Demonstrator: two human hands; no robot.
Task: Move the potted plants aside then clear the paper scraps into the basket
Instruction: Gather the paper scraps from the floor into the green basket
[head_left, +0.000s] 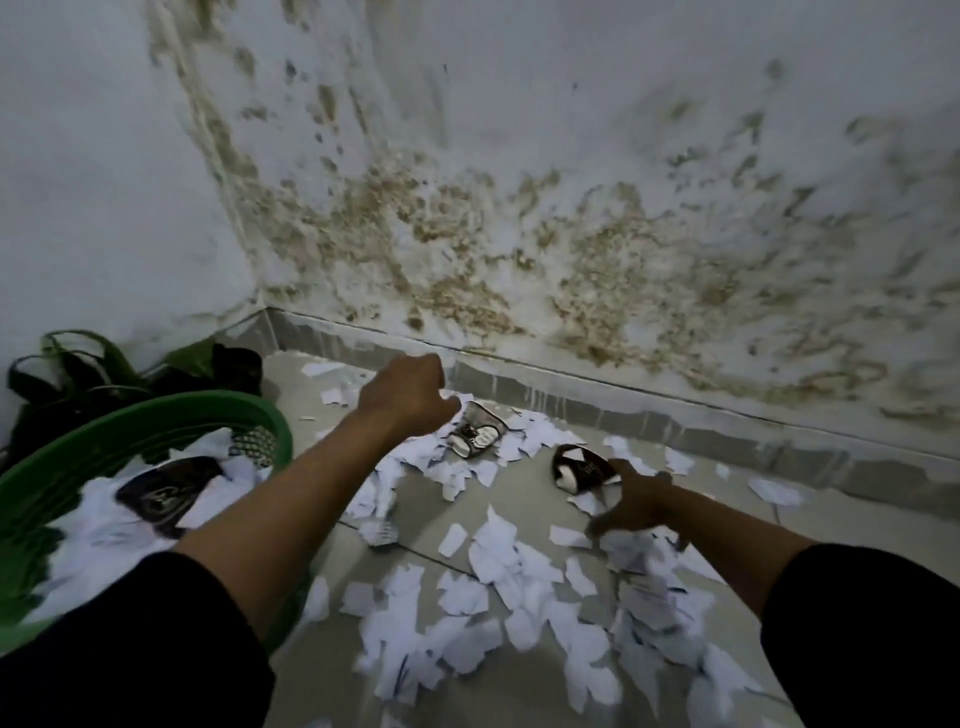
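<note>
White paper scraps (498, 561) lie scattered over the tiled floor, thickest at the front and near the wall. A green basket (156, 415) stands at the left and holds scraps and a dark printed piece (166, 493). A potted plant (104, 369) with long green leaves sits behind the basket in the corner. My left hand (405, 395) reaches forward above the far scraps, fingers curled, with a white scrap (451, 402) at its fingertips. My right hand (639, 506) is spread, fingers down on a heap of scraps.
Two crumpled dark printed wrappers (475, 436) (582, 467) lie among the scraps. A stained white wall (519, 234) with a grey skirting (623, 405) closes off the floor behind. Bare tile (431, 499) shows between my arms.
</note>
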